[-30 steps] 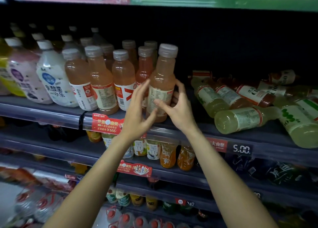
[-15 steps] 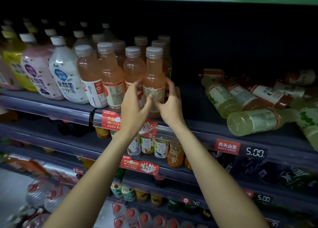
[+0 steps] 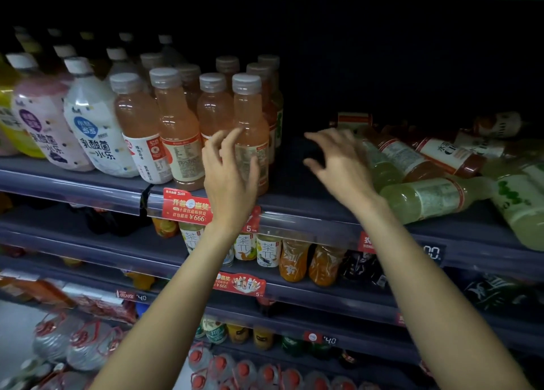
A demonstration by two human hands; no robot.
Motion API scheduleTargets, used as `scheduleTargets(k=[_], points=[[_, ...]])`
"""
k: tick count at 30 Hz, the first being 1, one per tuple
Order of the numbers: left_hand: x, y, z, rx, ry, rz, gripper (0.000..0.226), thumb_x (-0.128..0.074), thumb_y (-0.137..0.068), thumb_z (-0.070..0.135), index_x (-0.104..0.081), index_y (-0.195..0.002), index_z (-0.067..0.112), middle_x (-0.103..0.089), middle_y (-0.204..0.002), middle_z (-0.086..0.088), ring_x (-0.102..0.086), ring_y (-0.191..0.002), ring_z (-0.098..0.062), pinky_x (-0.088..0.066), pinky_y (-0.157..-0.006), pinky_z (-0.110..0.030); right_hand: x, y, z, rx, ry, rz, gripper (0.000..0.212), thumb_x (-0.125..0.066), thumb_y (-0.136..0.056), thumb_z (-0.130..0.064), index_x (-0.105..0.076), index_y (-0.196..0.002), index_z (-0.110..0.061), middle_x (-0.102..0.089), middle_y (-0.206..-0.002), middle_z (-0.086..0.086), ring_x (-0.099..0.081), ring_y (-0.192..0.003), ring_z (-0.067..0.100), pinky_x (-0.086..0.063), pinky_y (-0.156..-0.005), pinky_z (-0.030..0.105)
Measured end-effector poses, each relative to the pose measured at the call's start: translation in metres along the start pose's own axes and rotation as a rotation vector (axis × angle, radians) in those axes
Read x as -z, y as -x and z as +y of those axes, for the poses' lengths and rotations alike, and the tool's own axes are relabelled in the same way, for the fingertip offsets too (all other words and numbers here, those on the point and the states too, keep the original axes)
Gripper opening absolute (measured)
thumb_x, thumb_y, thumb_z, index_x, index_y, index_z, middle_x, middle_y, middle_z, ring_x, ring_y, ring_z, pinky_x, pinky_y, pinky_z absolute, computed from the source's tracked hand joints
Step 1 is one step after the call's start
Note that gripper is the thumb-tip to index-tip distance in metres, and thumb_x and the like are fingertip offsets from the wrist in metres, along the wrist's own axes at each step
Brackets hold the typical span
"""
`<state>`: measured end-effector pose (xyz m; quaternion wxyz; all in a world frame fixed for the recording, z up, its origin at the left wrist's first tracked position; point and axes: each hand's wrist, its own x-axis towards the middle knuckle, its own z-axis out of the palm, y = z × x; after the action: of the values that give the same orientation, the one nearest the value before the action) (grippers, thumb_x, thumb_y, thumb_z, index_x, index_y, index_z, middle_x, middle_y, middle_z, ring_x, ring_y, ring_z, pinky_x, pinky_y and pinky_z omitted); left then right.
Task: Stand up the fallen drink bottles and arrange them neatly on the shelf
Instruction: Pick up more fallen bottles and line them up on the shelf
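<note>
A peach-coloured drink bottle [image 3: 250, 119] with a grey cap stands upright at the right end of a row of like bottles on the shelf [image 3: 306, 210]. My left hand [image 3: 231, 172] hovers just in front of it, fingers spread and holding nothing. My right hand [image 3: 343, 166] is open over the bare gap to the right, reaching toward a heap of fallen bottles. Nearest lies a pale green bottle [image 3: 426, 197] on its side, with reddish tea bottles [image 3: 406, 157] behind it.
White and pink yoghurt-drink bottles [image 3: 88, 124] stand at the left of the same shelf. A large green bottle [image 3: 521, 201] lies at the far right. Red price tags [image 3: 188, 208] hang on the shelf rail. Lower shelves hold small bottles and water jugs.
Both hands have let go of the peach bottle, which now stands in the row. My right hand has moved right toward the fallen bottles; my left hand has drawn back slightly.
</note>
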<state>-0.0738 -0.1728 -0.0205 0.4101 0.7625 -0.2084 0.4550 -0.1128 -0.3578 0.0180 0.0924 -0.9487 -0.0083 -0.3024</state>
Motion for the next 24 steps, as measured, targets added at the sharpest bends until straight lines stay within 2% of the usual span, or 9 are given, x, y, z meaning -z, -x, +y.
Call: scheduleTargets(k=[2,4,6,8,11,16,20,24], points=[[-0.002,0.004,0.013,-0.18,0.023,0.033,0.036,-0.064,-0.087,0.012,-0.05,-0.121,0.011,-0.056,-0.113,-0.015,-0.05,-0.104,-0.022,-0.04,-0.083,-0.02,0.015,0.007,0.024,-0.13,0.189,-0.081,0.045,-0.058,-0.09,-0.029,-0.05,-0.132,-0.015,-0.051,-0.129,0.012,-0.041,-0.119,0.034,-0.032,-0.098,0.042],[-0.007,0.006,0.029,-0.322,0.069,-0.009,0.028,-0.062,-0.087,0.012,-0.058,-0.114,0.006,-0.063,-0.103,-0.013,-0.053,-0.097,-0.021,-0.042,-0.082,-0.025,0.026,0.009,0.039,-0.258,0.396,-0.219,0.049,-0.053,-0.092,-0.037,-0.044,-0.134,-0.014,-0.049,-0.13,0.016,-0.042,-0.12,0.036,-0.032,-0.098,0.043],[-0.019,0.006,0.044,-0.342,0.084,-0.115,0.024,-0.059,-0.088,0.016,-0.063,-0.109,0.005,-0.066,-0.096,-0.007,-0.055,-0.091,-0.022,-0.044,-0.078,-0.031,0.031,0.008,0.046,-0.367,0.468,-0.352,0.061,-0.052,-0.091,-0.049,-0.035,-0.139,-0.015,-0.05,-0.131,0.018,-0.046,-0.121,0.036,-0.033,-0.1,0.043],[-0.036,0.004,0.057,-0.239,0.067,-0.266,0.029,-0.053,-0.089,0.026,-0.062,-0.112,0.009,-0.066,-0.094,-0.003,-0.056,-0.09,-0.024,-0.044,-0.076,-0.033,0.03,0.005,0.05,-0.44,0.451,-0.454,0.074,-0.053,-0.088,-0.056,-0.027,-0.145,-0.015,-0.051,-0.133,0.016,-0.047,-0.123,0.033,-0.031,-0.102,0.042],[-0.058,0.005,0.067,-0.011,0.101,-0.461,0.04,-0.047,-0.09,0.037,-0.056,-0.121,0.014,-0.066,-0.103,0.0,-0.056,-0.099,-0.024,-0.042,-0.082,-0.033,0.025,-0.002,0.047,-0.448,0.455,-0.458,0.078,-0.061,-0.085,-0.051,-0.028,-0.143,-0.012,-0.055,-0.13,0.014,-0.051,-0.121,0.031,-0.033,-0.1,0.039],[-0.072,0.013,0.066,0.241,0.271,-0.498,0.032,-0.053,-0.094,0.031,-0.052,-0.123,0.017,-0.066,-0.109,0.002,-0.061,-0.103,-0.019,-0.045,-0.083,-0.031,0.025,0.009,0.025,-0.323,0.427,-0.319,0.067,-0.061,-0.082,-0.053,-0.043,-0.128,-0.008,-0.063,-0.114,0.012,-0.059,-0.107,0.029,-0.038,-0.089,0.036],[-0.069,0.011,0.067,0.424,0.322,-0.533,0.031,-0.045,-0.101,0.029,-0.05,-0.126,0.012,-0.067,-0.115,-0.009,-0.061,-0.107,-0.028,-0.044,-0.086,-0.033,0.021,0.024,0.011,-0.232,0.413,-0.222,0.071,-0.053,-0.082,-0.059,-0.045,-0.128,-0.005,-0.065,-0.109,0.015,-0.054,-0.112,0.031,-0.031,-0.099,0.042],[-0.068,0.006,0.057,0.547,0.286,-0.647,0.039,-0.042,-0.102,0.037,-0.048,-0.133,0.014,-0.062,-0.125,-0.013,-0.056,-0.116,-0.031,-0.04,-0.089,-0.031,0.015,0.031,0.007,-0.258,0.33,-0.181,0.067,-0.053,-0.083,-0.055,-0.046,-0.124,-0.003,-0.066,-0.105,0.018,-0.054,-0.11,0.033,-0.032,-0.096,0.04]])
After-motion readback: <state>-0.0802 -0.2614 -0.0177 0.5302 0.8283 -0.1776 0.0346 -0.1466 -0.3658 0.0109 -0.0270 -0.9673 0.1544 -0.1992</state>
